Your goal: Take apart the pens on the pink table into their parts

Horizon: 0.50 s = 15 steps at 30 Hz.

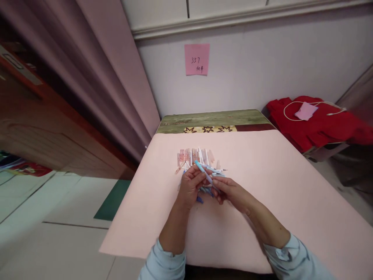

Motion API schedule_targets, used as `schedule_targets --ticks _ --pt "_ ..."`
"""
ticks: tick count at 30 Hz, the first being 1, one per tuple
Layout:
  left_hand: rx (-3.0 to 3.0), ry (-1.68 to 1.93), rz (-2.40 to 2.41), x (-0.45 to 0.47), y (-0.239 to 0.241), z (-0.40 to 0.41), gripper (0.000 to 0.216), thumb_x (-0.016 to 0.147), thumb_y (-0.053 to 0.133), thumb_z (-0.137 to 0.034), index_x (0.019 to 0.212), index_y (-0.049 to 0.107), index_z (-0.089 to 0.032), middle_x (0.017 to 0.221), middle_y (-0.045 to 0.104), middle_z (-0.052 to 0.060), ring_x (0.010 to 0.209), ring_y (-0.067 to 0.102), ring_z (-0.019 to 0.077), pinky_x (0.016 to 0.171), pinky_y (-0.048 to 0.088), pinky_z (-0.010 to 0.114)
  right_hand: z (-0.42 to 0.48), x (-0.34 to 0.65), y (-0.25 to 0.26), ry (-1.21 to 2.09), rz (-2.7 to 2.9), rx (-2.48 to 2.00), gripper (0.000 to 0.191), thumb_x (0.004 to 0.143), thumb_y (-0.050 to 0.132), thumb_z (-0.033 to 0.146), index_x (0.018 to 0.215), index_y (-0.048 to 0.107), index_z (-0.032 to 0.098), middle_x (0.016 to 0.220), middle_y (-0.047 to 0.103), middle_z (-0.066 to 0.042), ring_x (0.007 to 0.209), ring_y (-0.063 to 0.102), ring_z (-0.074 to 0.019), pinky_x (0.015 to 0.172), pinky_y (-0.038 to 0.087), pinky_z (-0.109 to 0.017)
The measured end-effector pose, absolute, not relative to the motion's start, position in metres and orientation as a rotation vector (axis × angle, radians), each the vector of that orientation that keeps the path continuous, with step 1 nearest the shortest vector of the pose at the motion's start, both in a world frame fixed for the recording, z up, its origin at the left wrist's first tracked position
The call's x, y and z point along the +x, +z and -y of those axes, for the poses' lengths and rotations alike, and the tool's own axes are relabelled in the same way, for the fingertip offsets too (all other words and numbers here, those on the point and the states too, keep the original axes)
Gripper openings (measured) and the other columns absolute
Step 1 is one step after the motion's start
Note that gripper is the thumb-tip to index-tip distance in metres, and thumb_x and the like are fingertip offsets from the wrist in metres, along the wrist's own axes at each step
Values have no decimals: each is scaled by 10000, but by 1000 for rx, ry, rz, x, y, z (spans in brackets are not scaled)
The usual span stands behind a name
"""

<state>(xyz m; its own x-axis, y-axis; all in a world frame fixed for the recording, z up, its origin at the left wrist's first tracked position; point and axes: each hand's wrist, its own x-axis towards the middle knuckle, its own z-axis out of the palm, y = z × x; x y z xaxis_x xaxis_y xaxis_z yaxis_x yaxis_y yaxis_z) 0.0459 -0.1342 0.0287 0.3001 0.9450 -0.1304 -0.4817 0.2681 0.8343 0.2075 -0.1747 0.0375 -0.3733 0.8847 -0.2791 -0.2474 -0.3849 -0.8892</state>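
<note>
Both my hands meet over the middle of a pink table sheet [262, 186]. My left hand [190, 186] and my right hand [229, 191] are closed together on a light blue pen [203, 172] that slants up to the left between them. Under and behind the hands lies a heap of pens and pen parts [194, 156], some clear pinkish, some white and blue. A few blue pieces [199, 200] show below my left hand.
A green patterned tabletop [212, 118] shows beyond the sheet, against a white wall with a pink note [197, 59]. A red cloth with a white cord [314, 120] lies at the right. A curtain [110, 77] hangs left, above a tiled floor.
</note>
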Motion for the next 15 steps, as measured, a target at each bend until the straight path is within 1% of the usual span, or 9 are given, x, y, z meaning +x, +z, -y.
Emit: schedule_targets --ticks 2,4,7,10,13,14,15 --pt "773 1059 -729 46 30 134 284 699 795 -232 939 670 -142 881 741 63 555 562 65 580 514 214 175 212 36 1928 973 -983 424 818 635 575 898 679 162 606 497 36 461 432 -69 447 328 -207" --pt "774 1044 -769 48 31 135 310 687 803 -235 950 668 -141 867 743 66 512 529 51 517 479 185 174 215 34 1954 982 -982 452 820 626 588 888 696 147 587 499 30 450 428 -69 437 324 -209" --pt "796 1062 -842 51 32 136 301 670 813 -249 905 671 -127 828 743 69 477 516 42 462 429 158 173 214 31 1878 1052 -1024 454 797 655 589 817 685 137 620 570 -3 504 494 -89 499 390 -229" --pt "818 1117 -890 55 30 135 282 652 821 -266 833 661 -122 782 737 65 448 492 37 409 355 144 173 211 28 1696 1092 -1064 414 718 755 540 739 630 146 654 606 -8 577 528 -103 569 421 -243" --pt "804 1160 -922 58 28 133 289 637 828 -284 798 650 -124 741 724 50 434 461 30 393 301 143 173 207 27 1532 1087 -1142 440 613 838 498 730 574 167 644 596 17 564 506 -98 535 385 -228" --pt "793 1166 -926 58 27 132 302 632 831 -290 811 651 -127 740 722 48 441 463 31 399 301 144 174 206 27 1501 1099 -1180 445 626 824 516 733 562 173 617 577 29 533 483 -92 502 357 -221" --pt "785 1171 -925 59 27 132 323 630 832 -295 843 652 -132 745 722 47 449 467 33 406 305 146 174 205 27 1499 1119 -1216 442 676 774 558 740 562 176 580 549 38 494 451 -86 467 324 -218"
